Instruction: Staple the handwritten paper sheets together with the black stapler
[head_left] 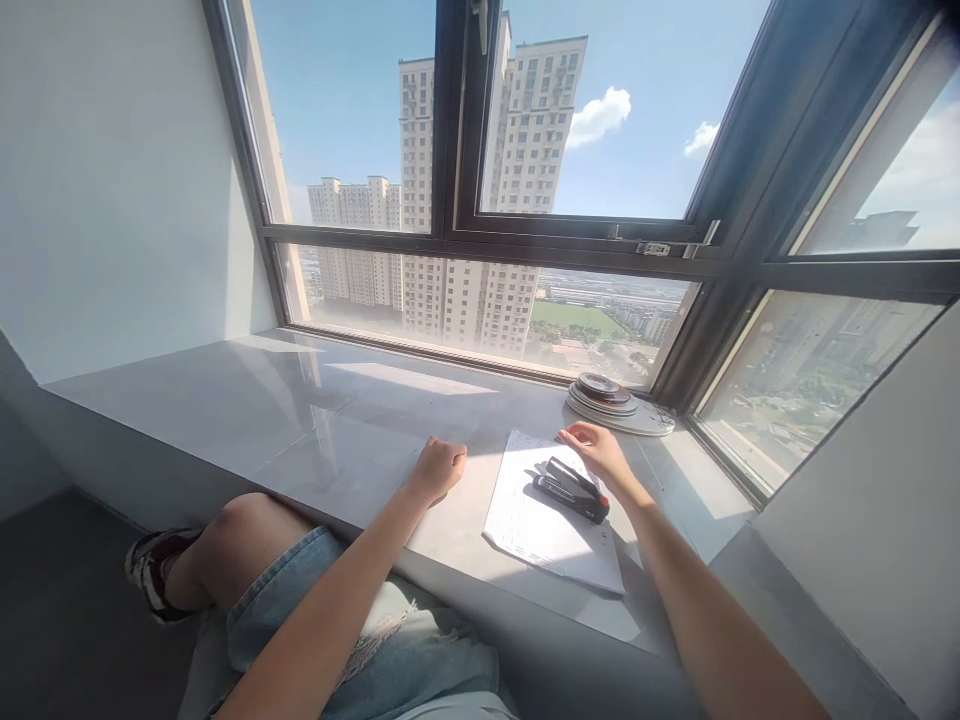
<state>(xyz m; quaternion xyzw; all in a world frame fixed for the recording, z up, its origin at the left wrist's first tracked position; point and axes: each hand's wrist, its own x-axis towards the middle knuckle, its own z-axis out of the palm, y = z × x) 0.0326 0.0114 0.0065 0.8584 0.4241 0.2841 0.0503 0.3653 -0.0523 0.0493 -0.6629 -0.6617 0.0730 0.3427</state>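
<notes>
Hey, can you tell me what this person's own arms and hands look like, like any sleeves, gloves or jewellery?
The left forearm and right forearm are bare, with no sleeves showing. The left hand and right hand are ungloved. I see no watch or bracelet; rings are too small to rule out.

Looks like smooth stone or tile across windowsill [225, 420], polished to glossy, mirror-like sheen. Thin, smooth, matt paper in sheets [536, 530]. Looks like hard plastic on stapler [574, 500], slightly shiny, with brighter glint along top arm. Smooth and shiny on stacked discs [600, 387], exact material unclear. Satin, metal-looking finish on window frame [450, 130]; clear glass in panes [337, 120], hazy lower down. Woven denim in shorts [431, 675], rough and frayed at rip. Smooth, matt finish on wall [112, 180].
</notes>
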